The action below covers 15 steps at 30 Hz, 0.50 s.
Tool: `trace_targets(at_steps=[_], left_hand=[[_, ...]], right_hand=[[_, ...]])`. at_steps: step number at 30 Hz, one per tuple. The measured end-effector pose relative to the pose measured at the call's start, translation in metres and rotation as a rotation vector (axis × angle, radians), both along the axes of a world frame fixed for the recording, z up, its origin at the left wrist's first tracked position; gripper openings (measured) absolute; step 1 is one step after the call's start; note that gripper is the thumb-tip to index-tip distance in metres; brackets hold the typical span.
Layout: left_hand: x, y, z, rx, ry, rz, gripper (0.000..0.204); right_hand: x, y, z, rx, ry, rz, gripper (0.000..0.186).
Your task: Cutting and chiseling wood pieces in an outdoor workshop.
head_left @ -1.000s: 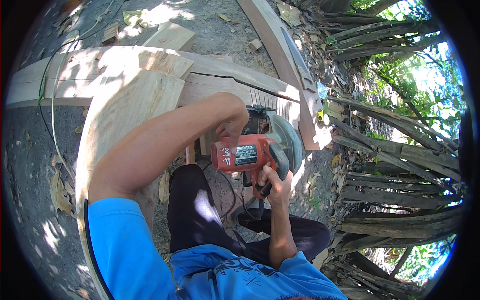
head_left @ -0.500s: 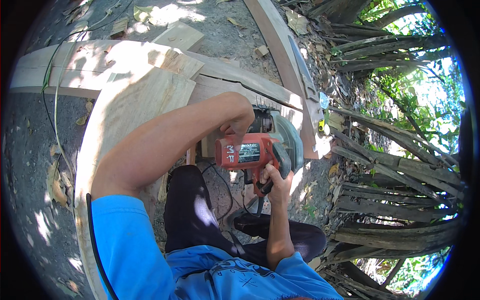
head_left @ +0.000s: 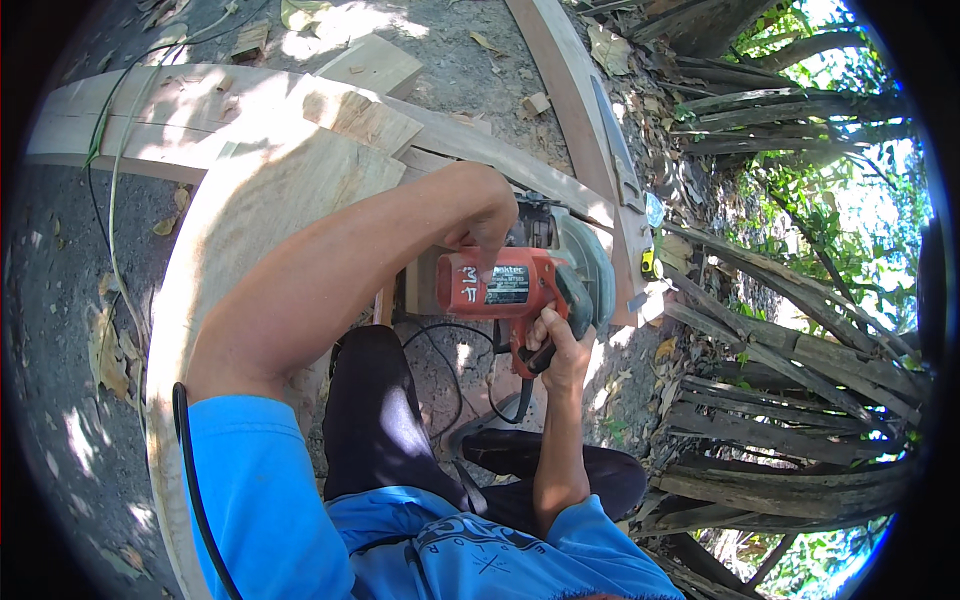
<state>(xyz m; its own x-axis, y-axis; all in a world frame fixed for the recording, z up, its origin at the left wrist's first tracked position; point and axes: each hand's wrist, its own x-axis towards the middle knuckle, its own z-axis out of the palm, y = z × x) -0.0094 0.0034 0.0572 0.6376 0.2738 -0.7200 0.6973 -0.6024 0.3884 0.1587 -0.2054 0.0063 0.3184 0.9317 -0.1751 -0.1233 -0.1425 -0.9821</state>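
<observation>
A red circular saw (head_left: 480, 283) with a grey blade guard (head_left: 590, 265) rests over a wooden plank in front of my knees. Around its rear handle my right hand (head_left: 560, 340) is closed. My left arm bends across from the left, and my left hand (head_left: 488, 222) curls down just beyond the motor housing. Its fingers are closed and partly hidden, so what they grip does not show. A dark power cord (head_left: 460, 385) loops from the saw's handle. The blade and the cut are hidden under the saw.
A wide pale board (head_left: 290, 180) lies left, under my arm. A long beam (head_left: 130, 115) crosses beyond it, with wood offcuts (head_left: 375, 65) near. Another beam (head_left: 560, 75) carries a handsaw (head_left: 612, 130) and yellow tape measure (head_left: 651, 263). A stick fence (head_left: 790, 410) stands right.
The saw and both hands have moved slightly forward, away from my body, across the plank. My grip on the handle is the same. The whole view has shifted a little.
</observation>
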Motion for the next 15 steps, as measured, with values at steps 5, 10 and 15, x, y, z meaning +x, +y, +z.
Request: trace_targets(at_steps=[5,10,15], left_hand=[[-0.002,0.005,-0.001,-0.004,-0.010,0.041,0.069],[-0.005,0.009,-0.007,-0.028,-0.048,0.066,0.075],[-0.008,0.011,-0.005,0.004,-0.083,0.112,0.076]], right_hand=[[-0.002,0.009,0.004,-0.004,0.011,-0.018,0.015],[-0.001,0.014,0.002,-0.004,0.017,-0.010,0.017],[-0.002,0.021,0.005,0.009,0.012,0.000,0.018]])
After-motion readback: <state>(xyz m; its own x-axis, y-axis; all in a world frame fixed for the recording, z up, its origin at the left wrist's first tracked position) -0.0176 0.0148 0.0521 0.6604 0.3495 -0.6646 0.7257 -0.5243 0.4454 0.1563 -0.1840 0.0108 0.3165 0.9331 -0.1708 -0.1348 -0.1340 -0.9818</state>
